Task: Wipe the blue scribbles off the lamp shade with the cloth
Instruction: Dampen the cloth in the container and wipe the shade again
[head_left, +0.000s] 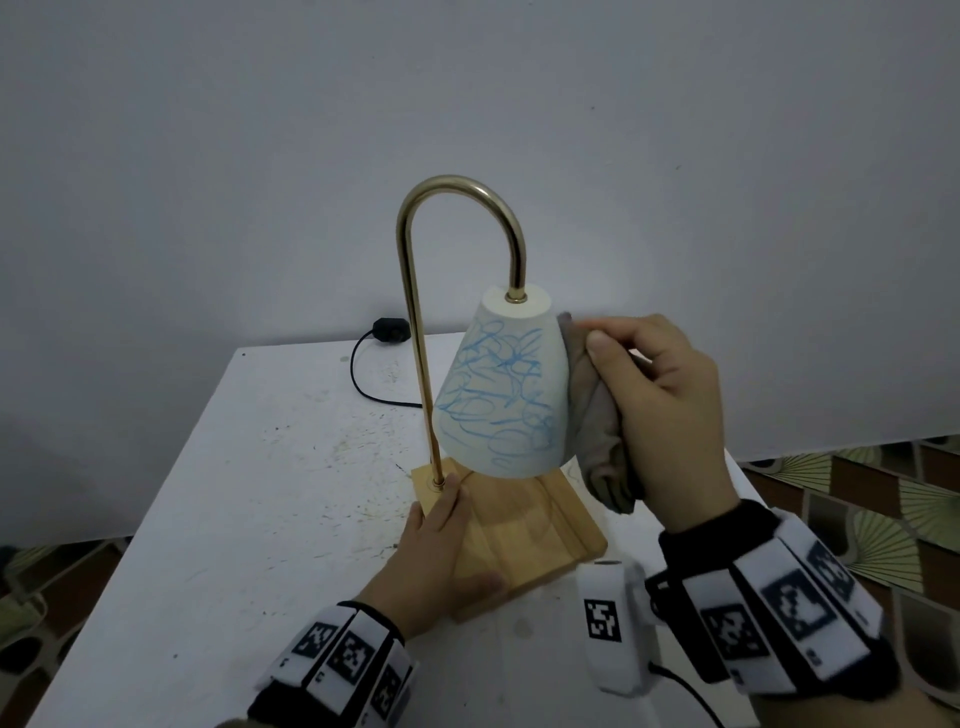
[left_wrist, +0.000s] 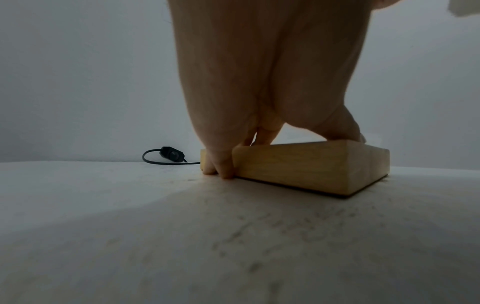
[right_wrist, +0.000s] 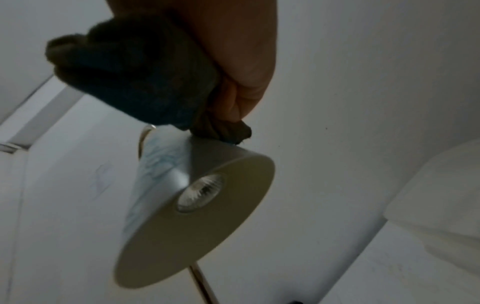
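The lamp's white cone shade (head_left: 501, 395) hangs from a curved brass arm (head_left: 415, 322) over a wooden base (head_left: 524, 535). Blue scribbles (head_left: 493, 384) cover the shade's front face. My right hand (head_left: 660, 405) grips a bunched grey cloth (head_left: 597, 431) and holds it against the shade's right side. In the right wrist view the cloth (right_wrist: 135, 78) touches the shade (right_wrist: 197, 226) near its top, with my right hand (right_wrist: 241, 61) above. My left hand (head_left: 447, 525) rests on the base's left part; its fingers (left_wrist: 221, 168) reach down the side to the table and the thumb lies on top.
The lamp stands on a scuffed white table (head_left: 234, 519) against a grey wall. A black cord with an inline switch (head_left: 387, 330) lies at the table's back edge, behind the base. Patterned floor (head_left: 883, 493) shows past the table's right and left edges.
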